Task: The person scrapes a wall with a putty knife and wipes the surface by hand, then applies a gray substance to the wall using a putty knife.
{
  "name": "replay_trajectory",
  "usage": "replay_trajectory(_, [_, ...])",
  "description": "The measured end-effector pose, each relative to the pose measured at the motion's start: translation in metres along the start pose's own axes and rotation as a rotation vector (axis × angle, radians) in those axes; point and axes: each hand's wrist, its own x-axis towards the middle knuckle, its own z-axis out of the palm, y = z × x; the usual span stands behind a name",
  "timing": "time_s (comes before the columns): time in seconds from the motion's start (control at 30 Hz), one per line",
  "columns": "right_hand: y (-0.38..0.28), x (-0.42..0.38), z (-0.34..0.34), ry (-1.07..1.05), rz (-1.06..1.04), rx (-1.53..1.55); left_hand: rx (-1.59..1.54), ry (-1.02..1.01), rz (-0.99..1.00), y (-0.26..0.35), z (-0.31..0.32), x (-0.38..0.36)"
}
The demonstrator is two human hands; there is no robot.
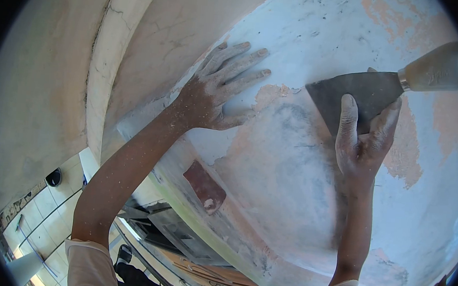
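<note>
Dust coats both hands. My left hand (217,91) lies flat with spread fingers on the pale blue and pinkish plastered wall (288,147). On the right, my right hand (367,135) grips a wide scraper (359,97) by its dark metal blade, the thumb across the near face and the other fingers partly hidden behind it. The scraper's handle (442,68) points to the upper right, and the blade's far edge is close to the wall beside a patch of chipped paint (273,95).
A reddish-brown rectangular piece (204,187) is on the wall's lower part. A curved, cracked plaster band (107,53) runs down the left. Below are floor tiles (57,205), a small black container (54,177), dark equipment (179,230) and brown wooden furniture (229,280).
</note>
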Motion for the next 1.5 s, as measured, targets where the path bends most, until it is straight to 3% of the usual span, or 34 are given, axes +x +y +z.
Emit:
replay_trajectory(0.1, [-0.002, 0.001, -0.005, -0.028, 0.060, -0.073, -0.005, -0.013, 0.002, 0.000, -0.001, 0.002])
replay_trajectory(0.17, [0.000, 0.002, -0.009, 0.039, 0.221, 0.040, -0.002, -0.012, -0.006, 0.000, -0.001, 0.000])
replay_trajectory(0.23, [0.006, -0.002, -0.003, -0.010, 0.038, 0.080, -0.001, -0.007, -0.001, 0.000, -0.001, 0.001])
replay_trajectory(0.4, [0.007, -0.006, -0.002, -0.059, -0.009, -0.011, 0.002, -0.012, 0.007, 0.002, -0.003, 0.002])
replay_trajectory(0.5, [0.003, -0.005, -0.004, -0.029, 0.059, 0.025, 0.008, -0.010, 0.014, 0.000, -0.002, 0.003])
replay_trajectory(0.6, [-0.002, 0.004, -0.009, 0.071, 0.264, 0.122, -0.001, -0.007, -0.004, 0.000, -0.001, 0.000])
replay_trajectory(0.67, [0.004, 0.002, -0.006, -0.034, 0.058, -0.021, 0.000, -0.001, -0.001, -0.001, -0.001, 0.002])
replay_trajectory(0.9, [0.002, 0.019, -0.017, -0.178, 0.203, 0.041, 0.000, -0.007, -0.001, -0.001, -0.001, 0.002])
replay_trajectory(0.97, [-0.001, 0.029, -0.016, -0.097, 0.250, 0.082, -0.002, -0.004, -0.004, -0.001, -0.001, 0.001])
replay_trajectory(1.07, [0.007, 0.029, -0.017, -0.208, 0.169, 0.013, -0.005, 0.005, -0.006, -0.001, -0.001, 0.002])
replay_trajectory(1.2, [0.008, 0.033, -0.018, -0.131, 0.222, 0.082, -0.004, 0.002, -0.005, -0.001, -0.001, 0.001])
replay_trajectory(1.27, [0.005, 0.028, -0.016, -0.224, 0.162, 0.016, 0.005, -0.004, -0.007, -0.001, -0.001, 0.002])
replay_trajectory(1.37, [0.006, 0.026, -0.012, -0.130, 0.169, -0.009, 0.007, -0.013, -0.011, -0.001, -0.002, 0.001])
replay_trajectory(1.43, [0.007, 0.025, -0.004, -0.060, 0.066, 0.061, 0.014, -0.009, -0.011, -0.001, -0.001, 0.001])
replay_trajectory(1.47, [0.005, 0.016, -0.006, -0.268, 0.127, 0.041, 0.005, -0.005, -0.010, -0.001, -0.001, 0.001])
replay_trajectory(1.5, [0.004, 0.016, -0.004, -0.235, 0.114, 0.013, -0.004, -0.002, -0.006, -0.002, -0.001, 0.001])
